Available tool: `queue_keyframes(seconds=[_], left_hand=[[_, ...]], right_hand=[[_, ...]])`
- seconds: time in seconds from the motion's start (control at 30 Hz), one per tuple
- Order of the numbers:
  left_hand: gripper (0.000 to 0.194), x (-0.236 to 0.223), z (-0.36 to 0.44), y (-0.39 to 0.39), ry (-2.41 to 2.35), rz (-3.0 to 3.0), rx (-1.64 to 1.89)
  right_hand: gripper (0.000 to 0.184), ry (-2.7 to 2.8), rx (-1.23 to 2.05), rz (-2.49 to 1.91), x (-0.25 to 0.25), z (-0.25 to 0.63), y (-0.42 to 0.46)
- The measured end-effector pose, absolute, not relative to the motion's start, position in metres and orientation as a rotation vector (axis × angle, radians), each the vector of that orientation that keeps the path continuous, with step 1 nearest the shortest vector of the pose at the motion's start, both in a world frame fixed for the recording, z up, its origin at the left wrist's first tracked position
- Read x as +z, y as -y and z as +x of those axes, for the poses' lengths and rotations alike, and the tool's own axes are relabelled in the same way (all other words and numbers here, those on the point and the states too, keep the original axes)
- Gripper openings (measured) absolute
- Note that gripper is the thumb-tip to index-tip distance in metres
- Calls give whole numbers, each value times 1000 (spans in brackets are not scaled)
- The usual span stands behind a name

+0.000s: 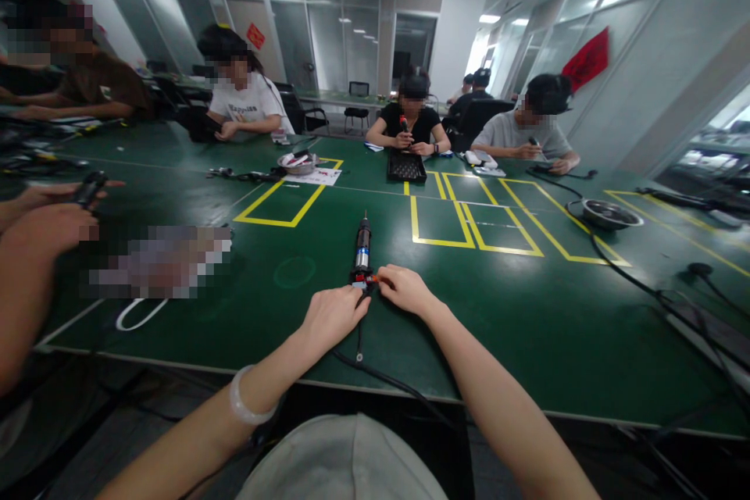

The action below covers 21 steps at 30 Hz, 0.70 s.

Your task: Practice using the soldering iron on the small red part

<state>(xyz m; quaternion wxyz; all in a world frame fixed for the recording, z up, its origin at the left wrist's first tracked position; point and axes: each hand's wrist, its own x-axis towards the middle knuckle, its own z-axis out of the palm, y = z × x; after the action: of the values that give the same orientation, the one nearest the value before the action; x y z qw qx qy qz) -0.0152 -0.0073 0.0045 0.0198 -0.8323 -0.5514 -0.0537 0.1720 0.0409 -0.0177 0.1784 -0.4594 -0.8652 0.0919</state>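
Note:
An electric screwdriver [363,246] with its inner motor body bare lies on the green table in front of me, its thin bit pointing away. My left hand [333,316] is closed round its rear end, near red and light-coloured small parts. From the right, my right hand [405,289] pinches a small orange part [373,279] at the same rear end; its exact kind is too small to tell. A short black lead with a ring terminal [359,357] hangs back from the tool, and a black cable [398,384] runs over the table's near edge.
Yellow tape outlines [444,241] mark the green table [281,328]. A metal bowl [612,214] and cables are on the right; another bowl [297,164] stands at the far side with a black tray [406,167]. A co-worker's hands [47,211] are close on my left. Other people sit opposite.

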Motion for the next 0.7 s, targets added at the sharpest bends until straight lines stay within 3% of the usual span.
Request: queue_keyframes(seconds=[0.27, 0.47, 0.7], left_hand=[[39, 5, -30, 7, 1944, -2477, -226], [59, 9, -31, -3, 1719, -2510, -392], [37, 6, -17, -17, 1761, -2628, -204]], right_hand=[[15, 2496, 207, -1277, -15, 164, -36], [18, 2494, 216, -1270, -14, 160, -34], [20, 2481, 280, -1275, -16, 167, -37]])
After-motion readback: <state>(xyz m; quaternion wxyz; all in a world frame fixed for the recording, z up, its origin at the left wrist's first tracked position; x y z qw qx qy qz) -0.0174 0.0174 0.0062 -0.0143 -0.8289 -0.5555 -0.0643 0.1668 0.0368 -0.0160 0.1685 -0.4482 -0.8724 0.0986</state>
